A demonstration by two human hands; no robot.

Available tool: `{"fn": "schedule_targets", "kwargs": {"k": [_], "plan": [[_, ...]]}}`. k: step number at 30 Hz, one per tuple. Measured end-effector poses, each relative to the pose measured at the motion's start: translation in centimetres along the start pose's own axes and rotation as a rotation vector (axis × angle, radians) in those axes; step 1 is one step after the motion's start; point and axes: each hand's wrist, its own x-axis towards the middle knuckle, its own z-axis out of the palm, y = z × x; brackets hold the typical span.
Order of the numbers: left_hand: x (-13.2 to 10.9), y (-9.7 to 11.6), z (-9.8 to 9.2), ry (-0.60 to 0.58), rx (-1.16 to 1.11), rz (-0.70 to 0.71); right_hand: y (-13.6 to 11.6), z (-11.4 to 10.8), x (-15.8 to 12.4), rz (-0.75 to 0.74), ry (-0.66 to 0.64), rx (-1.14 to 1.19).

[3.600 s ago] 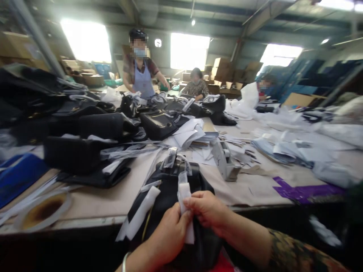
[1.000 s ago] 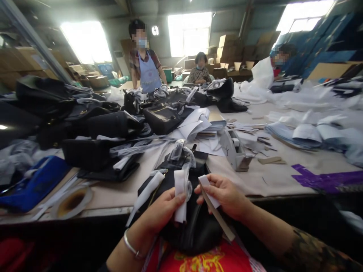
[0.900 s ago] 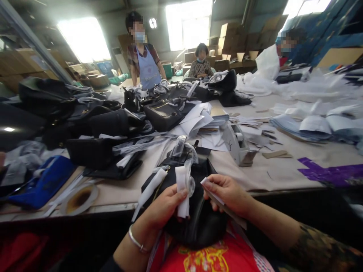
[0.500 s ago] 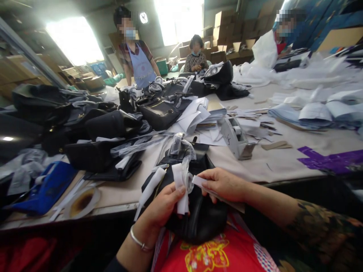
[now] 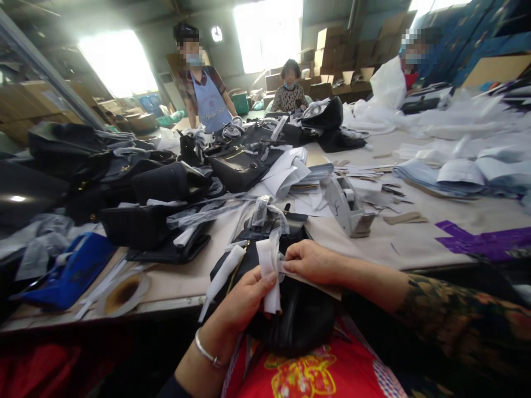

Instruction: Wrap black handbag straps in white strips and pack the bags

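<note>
A black bag (image 5: 296, 326) rests at the table's front edge and against my red apron, its handle (image 5: 265, 213) wrapped in clear plastic. My left hand (image 5: 249, 293) is closed on a white paper strip (image 5: 271, 296) that lies over a plastic-wrapped strap of the bag. Just to its right, my right hand (image 5: 311, 262) pinches a second paper strip (image 5: 321, 286), whose end meets the wrapped strap. The fingertips of that hand are partly hidden. Another white wrapping (image 5: 226, 271) covers a part on the bag's left side.
Black bags (image 5: 157, 221) are heaped on the left, near a blue tape dispenser (image 5: 70, 273) and a tape roll (image 5: 123, 293). A grey tape dispenser (image 5: 348, 207) stands beyond my right hand, beside stacked papers (image 5: 290, 171). Several people are around the table.
My right hand has moved left, bringing its paper strip up against the wrapped strap beside my left hand. My left hand keeps its hold. The whole view has shifted slightly.
</note>
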Motion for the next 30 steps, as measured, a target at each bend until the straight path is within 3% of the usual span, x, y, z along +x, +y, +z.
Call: {"fn": "schedule_targets", "kwargs": {"k": [5, 17, 25, 30], "plan": [[0.1, -0.2, 0.0, -0.039, 0.012, 0.013, -0.3, 0.3, -0.6, 0.106, -0.154, 0.203], [0.1, 0.0, 0.0, -0.025, 0.009, 0.022, -1.0, 0.7, -1.3, 0.214, -0.08, 0.459], [-0.1, 0.3, 0.8, -0.011, 0.144, 0.019, -0.5, 0.6, -0.3, 0.186, -0.05, 0.045], [-0.7, 1.5, 1.7, 0.084, 0.435, 0.157, 0.0, 1.6, 0.3, 0.016, -0.092, 0.142]]}}
